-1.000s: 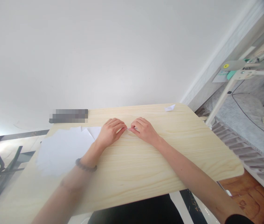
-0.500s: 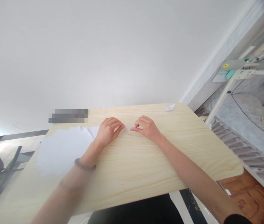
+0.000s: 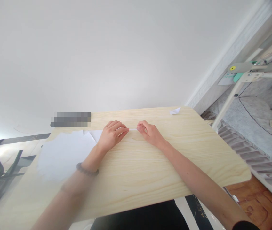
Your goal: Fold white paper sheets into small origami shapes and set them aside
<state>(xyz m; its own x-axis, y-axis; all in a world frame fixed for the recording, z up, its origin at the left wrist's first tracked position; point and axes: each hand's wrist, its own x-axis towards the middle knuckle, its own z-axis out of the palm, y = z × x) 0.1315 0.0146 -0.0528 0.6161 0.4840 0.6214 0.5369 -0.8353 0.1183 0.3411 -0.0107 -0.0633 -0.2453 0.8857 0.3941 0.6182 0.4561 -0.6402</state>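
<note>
Pinching a small white strip of folded paper (image 3: 133, 129) at both ends, I am gripping its left end with my left hand (image 3: 112, 135) and its right end with my right hand (image 3: 150, 134), so it is spanning the short gap between my fingertips. Both hands are resting toward the far middle of the pale wooden tabletop (image 3: 150, 172). A loose stack of white paper sheets (image 3: 64, 153) is lying just left of my left hand. A small folded white paper piece (image 3: 175, 111) is sitting well apart near the far right corner.
</note>
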